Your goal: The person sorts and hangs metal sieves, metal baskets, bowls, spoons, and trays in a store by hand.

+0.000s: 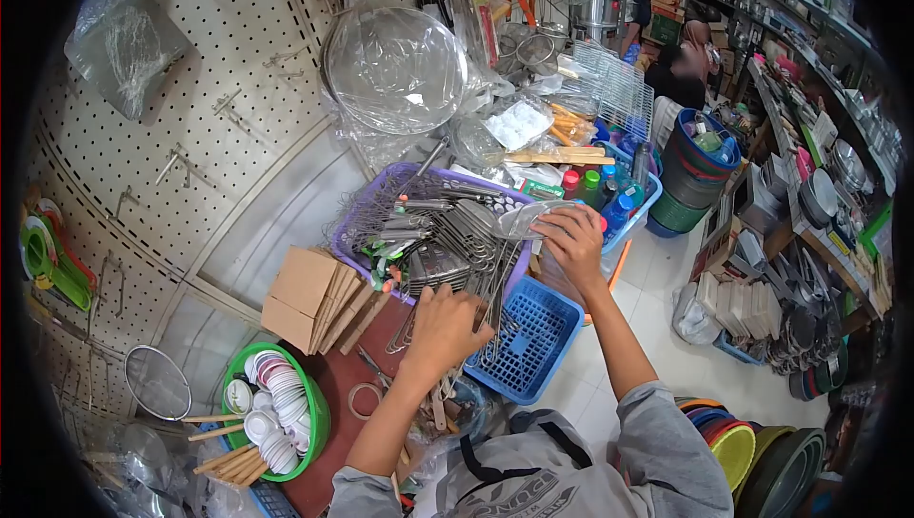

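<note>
A purple basket (354, 196) in front of me holds a jumble of metal utensils (466, 232) with wire handles and some packaged pieces. My left hand (443, 326) is over its near edge, fingers apart and bent down towards the metal pieces, with nothing visible in its grasp. At the basket's right side, my right hand (573, 244) is closed on the edge of a clear plastic piece (526, 221), whose exact kind I cannot make out. Long wire handles hang over the basket's front between my hands, above a blue basket (562, 297).
Cardboard boxes (297, 291) stand left of the purple basket. A green basin (319, 413) holds white spoons or small dishes. Bottles (619, 209) sit in a blue crate behind my right hand. A person (681, 66) is at the back. Pegboard (228, 42) lines the left.
</note>
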### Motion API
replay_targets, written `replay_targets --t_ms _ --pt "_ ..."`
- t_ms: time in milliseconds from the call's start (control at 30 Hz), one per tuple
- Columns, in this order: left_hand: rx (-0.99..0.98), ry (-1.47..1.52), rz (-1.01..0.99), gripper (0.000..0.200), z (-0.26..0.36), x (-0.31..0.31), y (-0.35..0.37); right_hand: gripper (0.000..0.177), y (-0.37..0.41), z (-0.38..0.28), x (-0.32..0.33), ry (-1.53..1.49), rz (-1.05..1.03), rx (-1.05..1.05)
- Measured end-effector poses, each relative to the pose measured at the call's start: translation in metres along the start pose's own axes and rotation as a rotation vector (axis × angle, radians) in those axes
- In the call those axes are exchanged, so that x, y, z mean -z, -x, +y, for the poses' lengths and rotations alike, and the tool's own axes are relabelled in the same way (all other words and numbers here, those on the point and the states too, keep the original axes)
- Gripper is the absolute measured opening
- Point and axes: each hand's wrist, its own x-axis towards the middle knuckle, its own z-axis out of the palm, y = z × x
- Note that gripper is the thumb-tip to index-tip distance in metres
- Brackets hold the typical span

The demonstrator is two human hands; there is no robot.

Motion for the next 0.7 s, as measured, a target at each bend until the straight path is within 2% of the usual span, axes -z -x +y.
replay_targets --t_ms 100,200,333,433,500,533,633,667,700 --pt "-0.020 -0.072 -0.044 0.043 0.006 0.005 0.002 0.024 -0.008 0.007 0.020 0.032 -0.072 0.044" --pt "-0.035 -0.069 -0.045 0.038 0.012 0.008 0.003 0.020 -0.022 0.015 0.045 0.088 -0.167 0.124" --pt "-0.068 0.046 0.013 0.031 0.015 0.017 0.004 0.014 -0.043 0.028 0.078 0.064 -0.504 0.119" --pt "-0.103 0.158 0.045 0.024 0.017 0.027 0.002 0.012 -0.068 0.024 0.105 0.111 -0.768 0.026" --pt "-0.138 0.201 0.060 0.019 0.013 0.033 -0.002 0.015 -0.076 0.032 0.110 0.082 -0.875 -0.012" --pt "-0.049 0.219 0.024 0.016 0.014 0.041 -0.004 0.016 -0.081 0.034 0.112 0.041 -0.921 -0.038" --pt "-0.047 -0.037 0.098 0.018 0.005 0.055 -0.011 0.021 -0.090 0.038 0.110 -0.081 -1.036 -0.092" --pt "0.036 -0.050 0.027 0.017 0.007 0.069 -0.014 0.021 -0.092 0.038 0.108 -0.131 -1.077 -0.111" --pt "0.040 -0.084 0.062 0.018 0.007 0.080 -0.016 0.022 -0.094 0.037 0.105 -0.185 -1.119 -0.130"
